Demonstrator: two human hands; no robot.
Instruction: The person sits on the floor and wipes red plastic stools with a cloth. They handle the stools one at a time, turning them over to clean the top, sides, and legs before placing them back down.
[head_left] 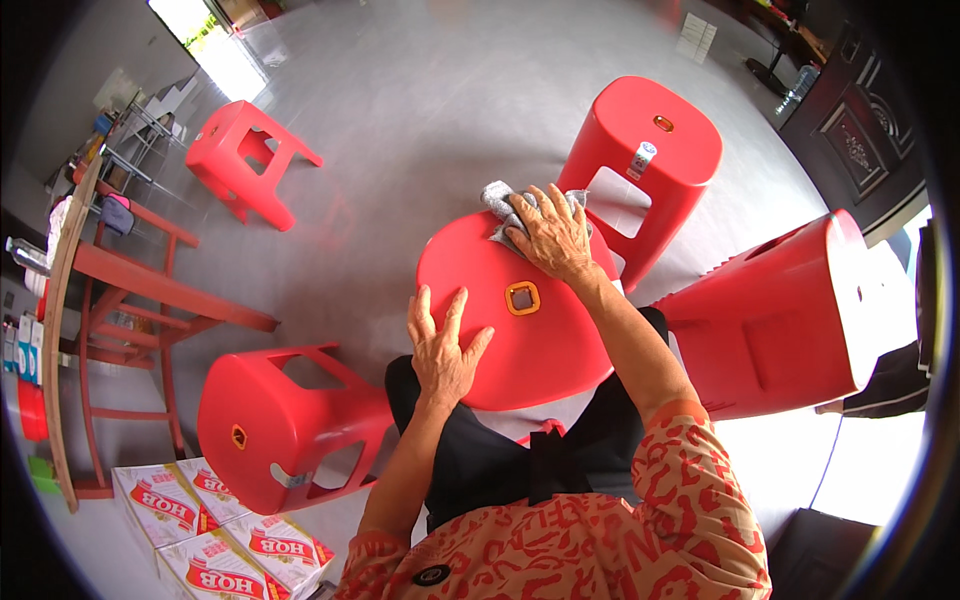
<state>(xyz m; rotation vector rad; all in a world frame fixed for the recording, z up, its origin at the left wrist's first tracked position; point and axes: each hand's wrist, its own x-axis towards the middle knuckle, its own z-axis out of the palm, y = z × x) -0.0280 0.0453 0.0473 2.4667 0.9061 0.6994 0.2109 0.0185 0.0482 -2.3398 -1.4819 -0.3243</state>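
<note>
Red plastic stool [500, 330] sits tipped across your lap, its smooth glossy seat turned up toward you so the whole top is in reach. Your right hand [553, 235] has its grip closed down over a crumpled grey cloth [500, 203], fingers spread and pressing it flat against the far edge of the seat. Your left hand [440, 345] lies open, palm down on the near rim, holding nothing, and looks to be steadying the stool so it can't rock. Between your hands sits the square hole with its orange collar [522, 297], dead centre in the seat. Moving outward: one matching stool [645, 150] stands upright just beyond, another [790, 315] lies on its side to your right, a third [280, 425] tipped over at your left, a fourth [245, 160] well apart on the grey floor [430, 120]. Printed cardboard boxes [215, 530] sit at lower left, beside a red wooden-framed counter [110, 300].
</note>
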